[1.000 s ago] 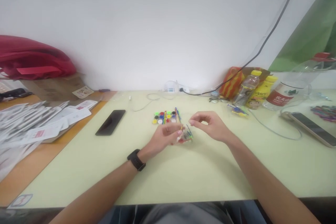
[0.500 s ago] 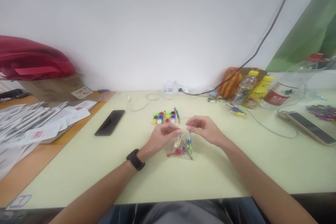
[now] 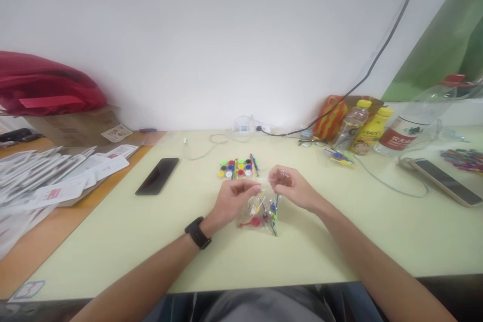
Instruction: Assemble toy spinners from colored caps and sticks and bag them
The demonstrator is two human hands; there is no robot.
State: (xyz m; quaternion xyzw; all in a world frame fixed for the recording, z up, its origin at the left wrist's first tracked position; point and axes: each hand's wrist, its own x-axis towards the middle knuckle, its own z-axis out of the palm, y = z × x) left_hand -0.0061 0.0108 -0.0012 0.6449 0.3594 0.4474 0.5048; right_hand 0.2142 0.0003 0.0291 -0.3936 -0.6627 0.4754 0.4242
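Observation:
A clear plastic bag (image 3: 246,215) hangs just over the table between my hands. Inside it show a red plastic piece (image 3: 256,222) and small yellow, white, blue and green pieces. My left hand (image 3: 234,200), with a black watch on the wrist, pinches the bag's top edge on the left. On the right, my right hand (image 3: 290,187) has its fingers curled on the bag's upper corner, with clear film showing at the fingertips. Beyond my hands lie small coloured discs (image 3: 231,167) in rows, with thin coloured sticks (image 3: 255,162) among and beside them.
On the left lie a black phone (image 3: 157,176) and a heap of white packets (image 3: 56,176) before a cardboard box (image 3: 75,128). Bottles (image 3: 372,131), glasses (image 3: 312,142), a small bag of coloured pieces (image 3: 339,157) and another phone (image 3: 447,181) are at right. A cable (image 3: 372,68) crosses the wall.
My right hand has shifted slightly and its fingers have curled more around the bag's corner. The bag's top looks spread wider, and its lower part sits slightly nearer to me.

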